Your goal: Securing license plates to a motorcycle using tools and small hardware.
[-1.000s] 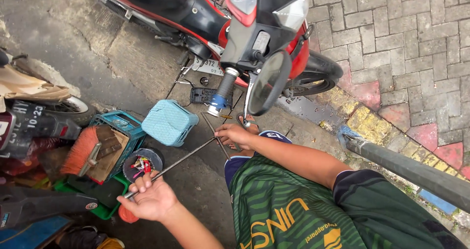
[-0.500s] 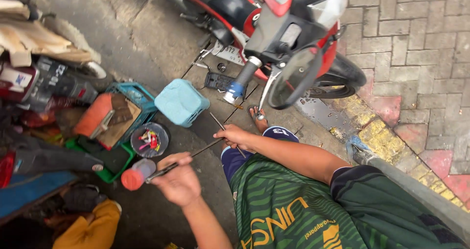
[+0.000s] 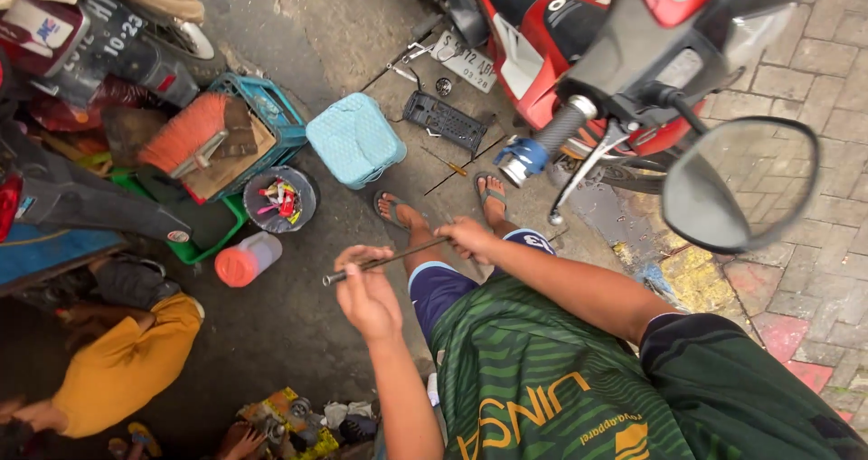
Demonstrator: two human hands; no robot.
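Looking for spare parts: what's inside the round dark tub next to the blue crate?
The tub holds a jumble of small red, pink and pale bits, too small to identify. Whatever lies under that top layer is covered.

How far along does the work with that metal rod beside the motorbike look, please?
Done: loose parts already lie on the ground beside the motorbike. In hand: the left hand and right hand hold a thin metal rod between them. Left: the rod is not fitted anywhere yet.

A roadside motorbike repair spot — a red motorcycle (image 3: 579,53) on pavement, loose parts and a crate of tools (image 3: 231,134) scattered beside it.
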